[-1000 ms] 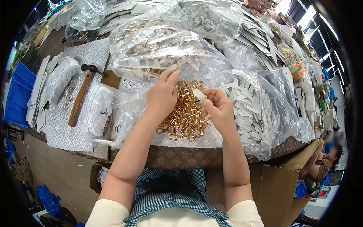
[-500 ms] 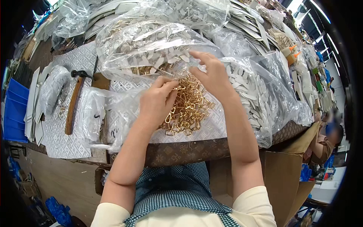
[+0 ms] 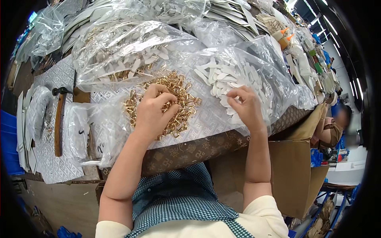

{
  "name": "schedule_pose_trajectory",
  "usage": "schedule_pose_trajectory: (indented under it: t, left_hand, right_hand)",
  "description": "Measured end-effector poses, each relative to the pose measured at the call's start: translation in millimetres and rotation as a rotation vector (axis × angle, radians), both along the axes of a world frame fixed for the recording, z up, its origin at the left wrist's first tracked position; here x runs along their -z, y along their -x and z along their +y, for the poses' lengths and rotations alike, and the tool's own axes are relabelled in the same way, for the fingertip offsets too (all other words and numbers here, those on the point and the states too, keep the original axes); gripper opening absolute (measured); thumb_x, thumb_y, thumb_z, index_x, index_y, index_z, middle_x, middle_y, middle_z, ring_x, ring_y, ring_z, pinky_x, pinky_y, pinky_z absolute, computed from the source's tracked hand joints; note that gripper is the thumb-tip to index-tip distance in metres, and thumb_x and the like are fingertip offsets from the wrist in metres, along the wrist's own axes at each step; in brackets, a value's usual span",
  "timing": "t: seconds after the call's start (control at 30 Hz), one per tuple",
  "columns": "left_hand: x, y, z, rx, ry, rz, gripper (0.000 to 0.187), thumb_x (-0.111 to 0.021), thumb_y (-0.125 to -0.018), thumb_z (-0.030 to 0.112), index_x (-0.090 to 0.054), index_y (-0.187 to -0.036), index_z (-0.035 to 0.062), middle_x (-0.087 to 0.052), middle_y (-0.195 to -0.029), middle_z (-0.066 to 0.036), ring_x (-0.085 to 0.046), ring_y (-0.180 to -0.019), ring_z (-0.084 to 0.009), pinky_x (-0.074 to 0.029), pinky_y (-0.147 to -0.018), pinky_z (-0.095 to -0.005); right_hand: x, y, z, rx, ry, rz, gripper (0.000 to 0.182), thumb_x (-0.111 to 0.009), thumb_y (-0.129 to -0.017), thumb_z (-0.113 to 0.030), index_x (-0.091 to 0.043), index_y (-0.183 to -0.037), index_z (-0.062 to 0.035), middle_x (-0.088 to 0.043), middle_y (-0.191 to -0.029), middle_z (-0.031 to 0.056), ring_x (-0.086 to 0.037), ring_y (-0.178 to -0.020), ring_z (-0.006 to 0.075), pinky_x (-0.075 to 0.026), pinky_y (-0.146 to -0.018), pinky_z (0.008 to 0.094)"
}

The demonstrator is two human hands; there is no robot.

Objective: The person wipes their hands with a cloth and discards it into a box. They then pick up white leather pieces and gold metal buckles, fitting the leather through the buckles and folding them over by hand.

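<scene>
Pale strips: heaped [image 3: 222, 77] on the table's right side, partly under the film of a clear bag [image 3: 279, 89]; half a second ago the right hand was away from them, at the rear bag, and now it is over their near part.
Strip direction: mixed; several at the heap's left edge lie roughly crosswise to the person, long axes slanting.
Strip look: flat, off-white, narrow, round-ended.
Right hand: bent fingers [image 3: 248, 107], thumb and forefinger tips close together; whether a strip is between them, I cannot tell.
Gold clasps: shiny, looped metal pieces [image 3: 180, 93] piled left of the strips, pointing every way.
Left hand: over the clasps [image 3: 152, 111], fingers curled, thumb a little apart from the forefinger; whether it grips one is hidden.
Rear bag: clear plastic [image 3: 131, 43] behind the clasps, containing more strips and clasps.
Hammer: far left [image 3: 59, 123], handle towards the person.
</scene>
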State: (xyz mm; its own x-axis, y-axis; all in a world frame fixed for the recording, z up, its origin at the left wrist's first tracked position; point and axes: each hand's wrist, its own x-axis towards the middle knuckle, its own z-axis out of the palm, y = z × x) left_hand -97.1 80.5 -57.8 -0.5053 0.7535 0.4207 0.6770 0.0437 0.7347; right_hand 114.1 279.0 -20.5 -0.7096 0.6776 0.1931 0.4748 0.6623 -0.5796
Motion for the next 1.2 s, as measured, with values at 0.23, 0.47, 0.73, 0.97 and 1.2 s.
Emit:
schedule_pose_trajectory:
  t: [0.23,0.47,0.73,0.97,1.2]
  left_hand:
    - [-6,0,-3,0.007,0.059,-0.483,0.018,-0.078,-0.082,0.019,-0.069,-0.085,0.0039,-0.060,-0.074,0.000,-0.052,-0.061,-0.0080,-0.042,-0.056,-0.0266]
    - [-8,2,-4,0.044,-0.239,-0.993,0.017,-0.069,-0.093,0.019,-0.066,-0.091,0.0024,-0.060,-0.068,0.001,-0.056,-0.049,-0.0065,-0.043,-0.045,-0.0208]
    - [-9,-1,-10,0.139,-0.307,-0.991,0.017,-0.064,-0.097,0.017,-0.067,-0.098,0.0002,-0.068,-0.085,-0.005,-0.066,-0.076,-0.0105,-0.054,-0.066,-0.0229]
    - [-11,5,-10,0.183,-0.215,-1.055,0.013,-0.067,-0.094,0.013,-0.068,-0.095,0.0006,-0.069,-0.087,-0.004,-0.066,-0.076,-0.0092,-0.054,-0.065,-0.0225]
    - [-12,8,-10,0.250,-0.112,-1.018,0.012,-0.069,-0.093,0.014,-0.067,-0.091,0.0021,-0.064,-0.079,0.001,-0.061,-0.069,-0.0052,-0.050,-0.058,-0.0204]
  right_hand:
    - [6,-4,-8,0.065,-0.025,-0.087,0.015,-0.069,-0.079,-0.010,-0.064,-0.090,-0.0017,-0.061,-0.094,0.0069,-0.061,-0.092,0.0226,-0.047,-0.081,0.0347]
    - [2,40,-55,-0.179,0.705,0.550,0.010,-0.060,-0.093,-0.001,-0.055,-0.101,0.0006,-0.065,-0.082,0.0055,-0.062,-0.070,0.0093,-0.051,-0.065,0.0221]
    - [17,89,-117,-0.106,0.838,0.635,0.015,-0.057,-0.095,-0.003,-0.054,-0.109,-0.0012,-0.063,-0.077,0.0033,-0.056,-0.064,0.0048,-0.044,-0.056,0.0200]
    - [16,87,-112,-0.168,0.639,0.537,0.025,-0.058,-0.093,-0.002,-0.056,-0.119,-0.0044,-0.064,-0.076,0.0031,-0.057,-0.065,0.0059,-0.046,-0.060,0.0227]
    - [14,76,-98,-0.278,0.527,0.384,0.029,-0.062,-0.092,-0.006,-0.059,-0.121,-0.0062,-0.063,-0.079,0.0056,-0.058,-0.068,0.0087,-0.046,-0.061,0.0244]
